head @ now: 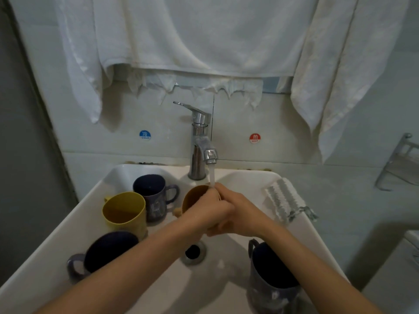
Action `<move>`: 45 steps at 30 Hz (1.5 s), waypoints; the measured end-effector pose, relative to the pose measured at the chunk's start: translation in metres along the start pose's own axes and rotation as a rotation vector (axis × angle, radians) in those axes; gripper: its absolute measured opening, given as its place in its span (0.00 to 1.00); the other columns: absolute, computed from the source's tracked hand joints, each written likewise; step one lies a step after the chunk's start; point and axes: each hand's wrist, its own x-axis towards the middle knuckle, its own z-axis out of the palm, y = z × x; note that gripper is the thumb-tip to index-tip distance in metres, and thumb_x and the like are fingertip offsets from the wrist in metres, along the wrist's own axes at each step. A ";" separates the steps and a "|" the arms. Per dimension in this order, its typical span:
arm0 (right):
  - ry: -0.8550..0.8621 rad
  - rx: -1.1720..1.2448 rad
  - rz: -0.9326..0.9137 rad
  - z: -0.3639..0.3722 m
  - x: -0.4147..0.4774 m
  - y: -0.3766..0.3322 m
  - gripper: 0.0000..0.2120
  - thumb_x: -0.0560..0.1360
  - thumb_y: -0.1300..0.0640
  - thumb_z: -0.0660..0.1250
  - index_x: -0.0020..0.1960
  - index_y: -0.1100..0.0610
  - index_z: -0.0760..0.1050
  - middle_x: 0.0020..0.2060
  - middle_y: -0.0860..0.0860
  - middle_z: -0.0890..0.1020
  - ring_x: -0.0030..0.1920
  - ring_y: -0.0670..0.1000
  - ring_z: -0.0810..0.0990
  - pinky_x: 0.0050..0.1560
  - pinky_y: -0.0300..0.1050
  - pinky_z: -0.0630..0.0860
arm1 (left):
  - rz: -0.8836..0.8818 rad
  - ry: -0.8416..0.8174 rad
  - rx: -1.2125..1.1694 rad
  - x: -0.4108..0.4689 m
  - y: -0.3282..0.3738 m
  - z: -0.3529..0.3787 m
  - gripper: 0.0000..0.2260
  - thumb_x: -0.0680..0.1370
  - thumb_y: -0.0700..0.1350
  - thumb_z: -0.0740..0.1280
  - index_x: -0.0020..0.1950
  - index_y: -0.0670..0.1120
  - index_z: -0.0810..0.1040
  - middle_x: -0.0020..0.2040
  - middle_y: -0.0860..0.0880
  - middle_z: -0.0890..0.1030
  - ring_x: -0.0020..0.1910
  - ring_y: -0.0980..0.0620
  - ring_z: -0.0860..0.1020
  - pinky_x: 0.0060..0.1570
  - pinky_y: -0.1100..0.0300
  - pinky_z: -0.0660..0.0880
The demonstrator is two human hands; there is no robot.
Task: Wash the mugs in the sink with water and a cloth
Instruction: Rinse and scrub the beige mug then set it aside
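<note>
This looks like a small home bathroom. A white ceramic basin (68, 225) sits against a pale tiled wall (90, 143), its chrome tap (199, 141) between a blue "cold" sticker (145, 134) and a red "hot" sticker (254, 138). White towels (204, 37) hang above, and a metal rack (399, 162) is fixed to the right.

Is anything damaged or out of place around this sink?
Yes. On the wall behind the chrome tap, a thin white sheet below the hanging white towels has a torn, ragged lower edge. Nothing else stands out.

Glossy white ceramic sink (68, 220), polished chrome metal faucet (198, 141), and soft, rumpled white cloth towels (204, 37).
</note>
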 end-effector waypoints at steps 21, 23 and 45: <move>0.024 -0.100 0.051 0.002 -0.001 0.005 0.36 0.58 0.55 0.81 0.62 0.44 0.69 0.49 0.39 0.79 0.51 0.43 0.78 0.52 0.43 0.76 | 0.306 0.246 -1.496 -0.038 -0.030 -0.016 0.13 0.80 0.45 0.57 0.37 0.45 0.70 0.32 0.48 0.72 0.29 0.54 0.70 0.32 0.62 0.68; -0.011 -0.120 0.033 -0.005 -0.002 0.006 0.40 0.60 0.53 0.80 0.67 0.47 0.65 0.57 0.45 0.79 0.56 0.46 0.77 0.57 0.45 0.75 | 0.457 0.392 -0.891 -0.043 -0.038 -0.006 0.15 0.81 0.51 0.55 0.39 0.48 0.73 0.36 0.51 0.75 0.33 0.56 0.73 0.39 0.61 0.70; -0.006 -0.037 -0.060 -0.006 0.000 0.011 0.41 0.60 0.56 0.80 0.67 0.47 0.64 0.56 0.41 0.75 0.56 0.42 0.75 0.52 0.31 0.72 | 0.537 0.322 -0.218 -0.051 -0.056 -0.014 0.13 0.77 0.44 0.65 0.61 0.44 0.73 0.55 0.46 0.78 0.52 0.50 0.76 0.58 0.57 0.72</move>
